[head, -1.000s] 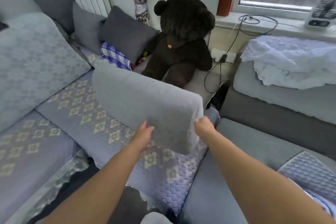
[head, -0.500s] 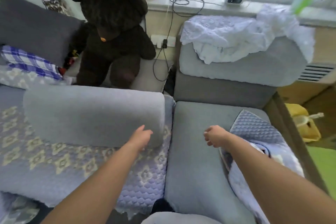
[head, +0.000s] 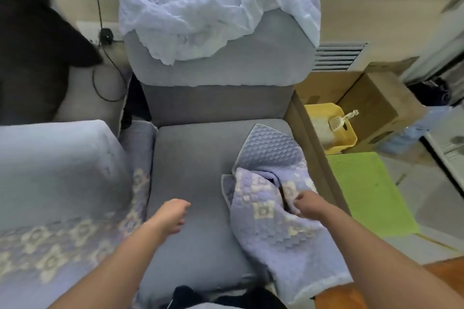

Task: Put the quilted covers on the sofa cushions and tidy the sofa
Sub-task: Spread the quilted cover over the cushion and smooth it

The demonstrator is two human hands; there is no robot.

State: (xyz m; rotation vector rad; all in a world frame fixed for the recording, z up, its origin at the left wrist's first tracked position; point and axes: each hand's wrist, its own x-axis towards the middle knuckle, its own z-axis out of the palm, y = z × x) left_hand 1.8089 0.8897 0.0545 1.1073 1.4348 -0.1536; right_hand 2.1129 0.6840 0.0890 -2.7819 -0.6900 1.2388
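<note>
A bare grey seat cushion (head: pixel 195 178) fills the middle of the view. On its right side lies a crumpled lilac quilted cover (head: pixel 268 211) with cream diamond motifs, its far corner folded back. My right hand (head: pixel 305 204) is on that cover with its fingers curled into the fabric. My left hand (head: pixel 173 213) hovers over the bare cushion, fingers loosely curled, holding nothing. At the left, a grey back cushion (head: pixel 55 165) lies on a seat that wears a quilted cover (head: pixel 62 246).
A grey back cushion (head: pixel 221 68) stands behind the seat with a white lace cloth (head: pixel 195 15) draped over it. A dark teddy bear (head: pixel 32 40) sits at the far left. Right of the sofa are a yellow tray (head: pixel 331 130), a cardboard box (head: pixel 376 105) and a green mat (head: pixel 366 190).
My view has swung right, away from the bear. Both hands let go of the grey back cushion, which now lies on the left seat. My right hand moved onto the crumpled cover.
</note>
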